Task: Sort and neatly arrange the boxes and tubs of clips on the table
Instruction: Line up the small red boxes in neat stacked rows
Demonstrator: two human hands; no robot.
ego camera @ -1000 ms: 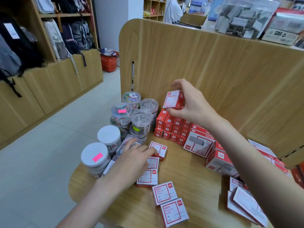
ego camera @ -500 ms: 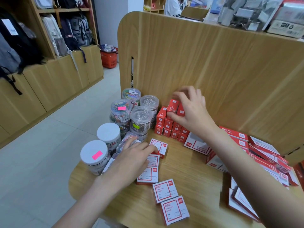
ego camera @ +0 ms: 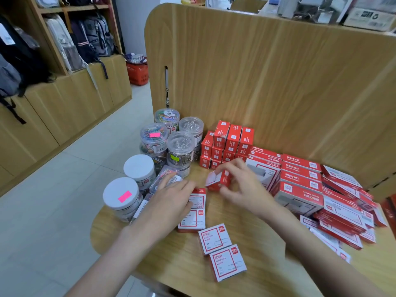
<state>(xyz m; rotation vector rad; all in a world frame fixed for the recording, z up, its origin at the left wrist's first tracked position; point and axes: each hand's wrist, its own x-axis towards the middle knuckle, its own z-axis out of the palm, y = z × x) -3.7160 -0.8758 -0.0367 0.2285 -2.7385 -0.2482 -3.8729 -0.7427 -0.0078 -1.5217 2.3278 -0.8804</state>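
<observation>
My right hand pinches a small red-and-white clip box just above the wooden table. My left hand lies flat on two more small boxes by the tubs. A stack of small red boxes stands against the back panel. Two loose small boxes lie near the front edge. Clear tubs of clips and two white-lidded tubs stand at the left.
Larger red staple boxes are piled at the right, some toppled toward the table's edge. A tall wooden panel walls the back. The left table edge drops to a tiled floor, with shelves of backpacks beyond.
My right hand left a small box on the back stack, came back toward me and picked up another small box from the table. My left hand has stayed on the boxes.
</observation>
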